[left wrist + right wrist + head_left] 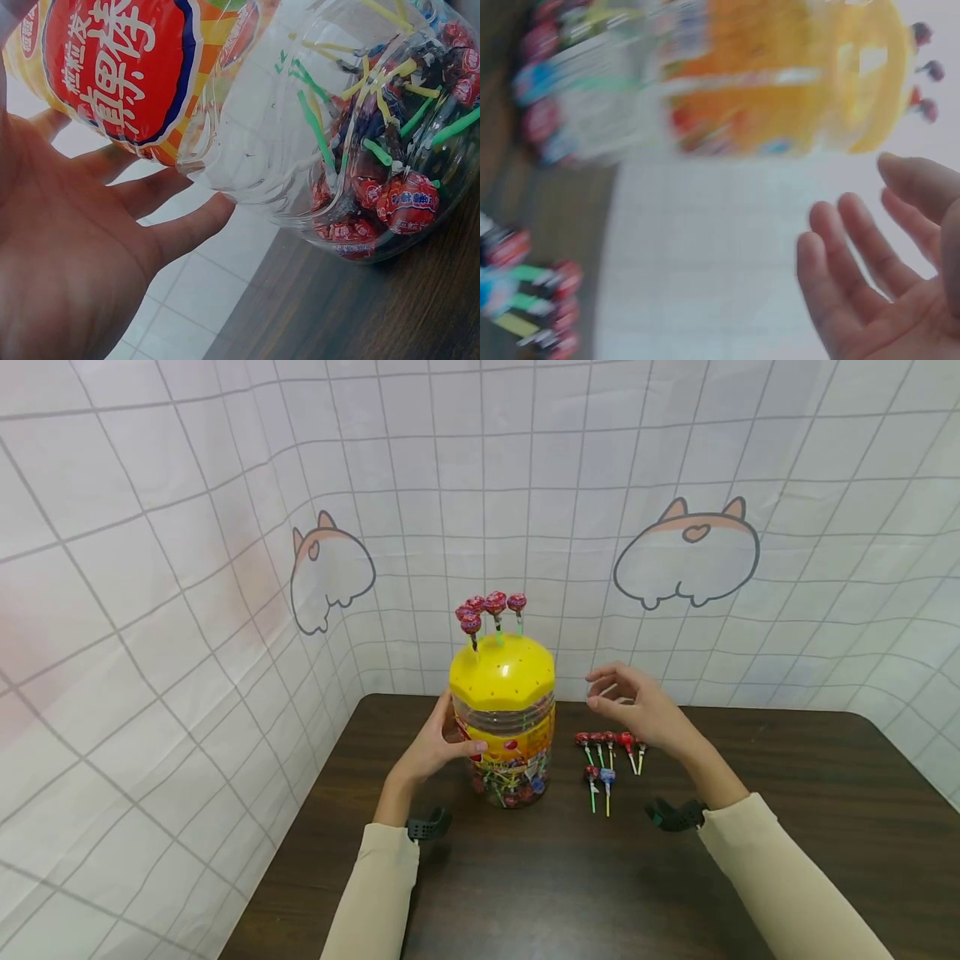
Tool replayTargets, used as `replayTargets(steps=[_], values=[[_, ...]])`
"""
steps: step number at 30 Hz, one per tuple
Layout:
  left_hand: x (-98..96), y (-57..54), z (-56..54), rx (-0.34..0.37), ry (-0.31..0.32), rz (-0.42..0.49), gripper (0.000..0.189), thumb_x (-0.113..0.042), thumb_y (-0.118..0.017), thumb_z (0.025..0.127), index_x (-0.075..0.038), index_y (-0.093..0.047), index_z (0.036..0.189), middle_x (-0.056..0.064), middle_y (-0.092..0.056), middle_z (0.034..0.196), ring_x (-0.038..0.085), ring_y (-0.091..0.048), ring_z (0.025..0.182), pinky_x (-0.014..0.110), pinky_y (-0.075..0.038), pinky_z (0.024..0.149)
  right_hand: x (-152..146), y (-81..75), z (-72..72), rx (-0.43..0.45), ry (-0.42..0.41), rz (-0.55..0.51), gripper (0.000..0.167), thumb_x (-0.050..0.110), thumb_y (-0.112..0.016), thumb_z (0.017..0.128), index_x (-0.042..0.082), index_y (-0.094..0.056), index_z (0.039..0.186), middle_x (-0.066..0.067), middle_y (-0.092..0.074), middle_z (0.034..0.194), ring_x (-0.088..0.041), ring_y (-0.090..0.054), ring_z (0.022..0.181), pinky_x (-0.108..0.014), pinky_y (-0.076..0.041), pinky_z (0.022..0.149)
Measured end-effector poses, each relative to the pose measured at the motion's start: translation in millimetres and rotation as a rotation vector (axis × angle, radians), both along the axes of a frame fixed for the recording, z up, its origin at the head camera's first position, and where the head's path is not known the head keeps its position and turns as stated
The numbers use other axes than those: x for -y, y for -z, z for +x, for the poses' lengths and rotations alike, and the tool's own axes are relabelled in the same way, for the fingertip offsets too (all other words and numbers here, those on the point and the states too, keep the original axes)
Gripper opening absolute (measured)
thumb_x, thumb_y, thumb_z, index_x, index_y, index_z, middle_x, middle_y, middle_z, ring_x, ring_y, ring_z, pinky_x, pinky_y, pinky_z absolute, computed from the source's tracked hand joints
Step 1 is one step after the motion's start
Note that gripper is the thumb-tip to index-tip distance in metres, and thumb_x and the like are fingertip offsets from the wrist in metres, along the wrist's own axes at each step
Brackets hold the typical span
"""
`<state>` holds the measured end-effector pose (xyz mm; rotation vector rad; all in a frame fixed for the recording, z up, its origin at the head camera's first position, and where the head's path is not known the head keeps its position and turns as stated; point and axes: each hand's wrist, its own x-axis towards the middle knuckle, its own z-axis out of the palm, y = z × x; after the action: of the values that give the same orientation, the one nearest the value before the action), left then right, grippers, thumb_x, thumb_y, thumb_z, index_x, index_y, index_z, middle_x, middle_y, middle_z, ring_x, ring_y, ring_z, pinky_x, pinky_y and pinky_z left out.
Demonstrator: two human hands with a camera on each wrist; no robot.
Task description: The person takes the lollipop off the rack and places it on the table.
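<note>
A clear plastic jar with a yellow lid [504,670] stands upright on the table, more lollipops [409,201] visible inside it. Several red-wrapped lollipops [495,603] stick up from the holes in the lid. My left hand [438,747] holds the jar's left side, thumb across the front and fingers round the back. Over the table to the right of the jar, my right hand [633,702] hangs in the air with loosely bent fingers and nothing in it. Below it lie several loose lollipops [607,777] in two rows, mostly red, one blue.
A dark wooden table [525,885] carries everything, its back edge close to a white grid-patterned cloth [480,460]. Dark bands [678,814] sit on both wrists.
</note>
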<state>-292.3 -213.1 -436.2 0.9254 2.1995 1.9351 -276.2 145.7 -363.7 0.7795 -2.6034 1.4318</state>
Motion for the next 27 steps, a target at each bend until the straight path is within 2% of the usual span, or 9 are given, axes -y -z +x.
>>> replayTargets(steps=[7, 13, 17, 21, 27], values=[[1.1, 0.0, -0.1, 0.007, -0.007, -0.005, 0.098, -0.017, -0.078, 0.091, -0.043, -0.015, 0.161, 0.006, -0.049, 0.151, 0.031, -0.053, 0.133, 0.055, -0.049, 0.109, 38.1, -53.0, -6.5, -0.144, 0.046, -0.143, 0.035, 0.022, -0.067, 0.100, 0.011, -0.059, 0.133, -0.013, -0.066, 0.122, -0.024, -0.065, 0.106, -0.025, -0.055, 0.085], [0.3, -0.8, 1.3, 0.010, -0.026, -0.027, 0.096, -0.023, -0.079, 0.090, -0.044, -0.017, 0.160, 0.006, -0.050, 0.149, 0.031, -0.053, 0.133, 0.057, -0.048, 0.110, 60.3, -80.8, -20.2, -0.159, 0.075, -0.212, 0.036, 0.022, -0.068, 0.099, 0.014, -0.060, 0.133, -0.013, -0.066, 0.123, -0.025, -0.067, 0.104, -0.030, -0.055, 0.086], [-0.4, -0.6, 0.6, 0.010, -0.028, -0.031, 0.095, -0.023, -0.079, 0.090, -0.043, -0.017, 0.160, 0.005, -0.049, 0.150, 0.031, -0.052, 0.134, 0.057, -0.047, 0.111, 73.3, -86.2, -31.2, -0.149, 0.081, -0.220, 0.037, 0.018, -0.068, 0.098, 0.014, -0.060, 0.134, -0.015, -0.065, 0.125, -0.029, -0.068, 0.106, -0.038, -0.057, 0.091], [-0.6, -0.9, 0.1, 0.012, -0.026, -0.030, 0.096, -0.022, -0.079, 0.090, -0.045, -0.017, 0.160, 0.004, -0.049, 0.150, 0.031, -0.053, 0.134, 0.056, -0.048, 0.110, 84.2, -84.3, -42.1, -0.132, 0.081, -0.211, 0.039, 0.014, -0.068, 0.097, 0.013, -0.059, 0.136, -0.016, -0.065, 0.127, -0.032, -0.069, 0.106, -0.047, -0.058, 0.095], [-0.1, -0.2, -0.3, 0.008, -0.027, -0.022, 0.098, -0.025, -0.081, 0.089, -0.046, -0.016, 0.160, 0.004, -0.049, 0.149, 0.030, -0.054, 0.133, 0.057, -0.048, 0.109, 95.8, -81.2, -49.4, -0.114, 0.061, -0.217, 0.041, 0.009, -0.067, 0.096, 0.012, -0.059, 0.137, -0.020, -0.066, 0.125, -0.033, -0.070, 0.103, -0.048, -0.060, 0.093]])
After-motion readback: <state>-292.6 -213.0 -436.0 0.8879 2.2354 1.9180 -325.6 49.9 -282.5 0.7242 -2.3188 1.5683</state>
